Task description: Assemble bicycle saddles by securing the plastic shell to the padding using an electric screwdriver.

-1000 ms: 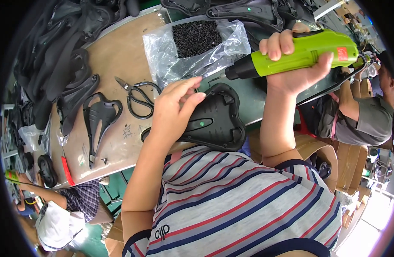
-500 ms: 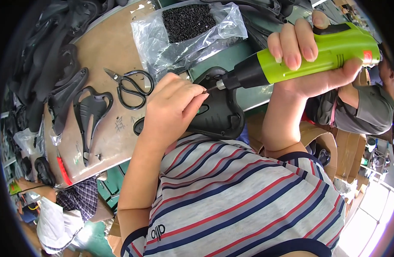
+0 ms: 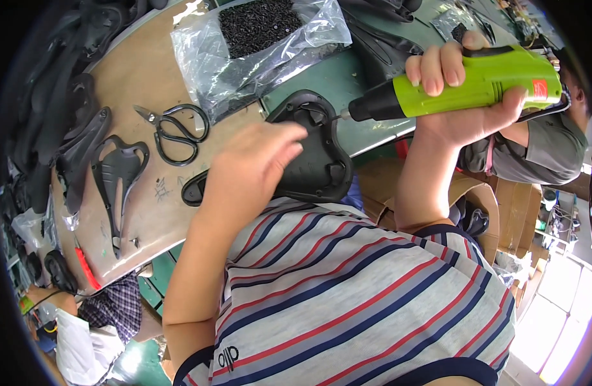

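Note:
My right hand [image 3: 445, 78] is wrapped round a lime-green electric screwdriver [image 3: 466, 87] with a black nose. The screwdriver's bit points left, its tip at the edge of a black moulded shell [image 3: 307, 168]. This shell is bowl-shaped with a narrow end, and lies close to my striped shirt. Over the shell's left side is my left hand [image 3: 251, 164], slightly blurred, with thumb and forefinger a little apart and nothing visible between them. It hides part of the shell.
Black-handled scissors [image 3: 175, 136] and a black forked plastic piece [image 3: 120, 177] lie on the brown board. Beyond is a clear bag of small black screws [image 3: 260, 29]. Black parts [image 3: 42, 109] pile at far left, near a red-handled tool [image 3: 87, 267]. Other people sit on both sides.
My left hand has come away from the screwdriver's bit, its thumb and forefinger parting. The screwdriver has shifted slightly, its bit now by the shell's edge. The whole view has shifted a little.

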{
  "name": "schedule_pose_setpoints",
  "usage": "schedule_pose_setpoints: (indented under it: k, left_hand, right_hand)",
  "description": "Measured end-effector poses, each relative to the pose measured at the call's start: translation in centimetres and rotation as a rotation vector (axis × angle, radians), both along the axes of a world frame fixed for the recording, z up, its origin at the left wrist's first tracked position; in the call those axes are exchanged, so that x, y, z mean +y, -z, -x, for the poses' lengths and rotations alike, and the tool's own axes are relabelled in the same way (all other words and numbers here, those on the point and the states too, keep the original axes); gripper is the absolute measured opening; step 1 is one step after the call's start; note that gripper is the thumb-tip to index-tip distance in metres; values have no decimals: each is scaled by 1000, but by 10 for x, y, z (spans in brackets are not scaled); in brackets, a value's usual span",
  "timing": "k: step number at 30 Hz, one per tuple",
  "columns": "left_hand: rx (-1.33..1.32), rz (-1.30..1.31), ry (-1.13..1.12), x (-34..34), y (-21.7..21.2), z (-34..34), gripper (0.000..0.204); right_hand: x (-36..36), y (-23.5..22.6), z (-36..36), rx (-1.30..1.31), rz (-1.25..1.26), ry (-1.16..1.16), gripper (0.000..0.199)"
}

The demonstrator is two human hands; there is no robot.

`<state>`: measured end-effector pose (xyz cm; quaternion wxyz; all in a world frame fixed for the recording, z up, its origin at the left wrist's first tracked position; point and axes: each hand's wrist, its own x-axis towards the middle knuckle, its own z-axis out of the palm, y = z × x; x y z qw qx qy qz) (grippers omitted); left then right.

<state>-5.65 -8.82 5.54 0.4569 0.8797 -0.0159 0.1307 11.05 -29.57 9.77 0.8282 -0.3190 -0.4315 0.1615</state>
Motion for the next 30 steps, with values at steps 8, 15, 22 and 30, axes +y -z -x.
schedule_pose_setpoints:
  k: [8,15,22,30]
  left_hand:
    - [93,-420,331,-15,25,12,53]
    - [92,-424,331,-18,23,15,66]
    - [93,-408,337,-14,27,12,67]
    - [45,-210,358,-4,28,9,47]
  right_hand:
    - [-7,-4,16,-186,132,-38,72]
    - [4,-9,30,-404,221,-156,78]
    - [10,-5,46,-442,323,-53,74]
    - [-17,-11,31,36,277,3,74]
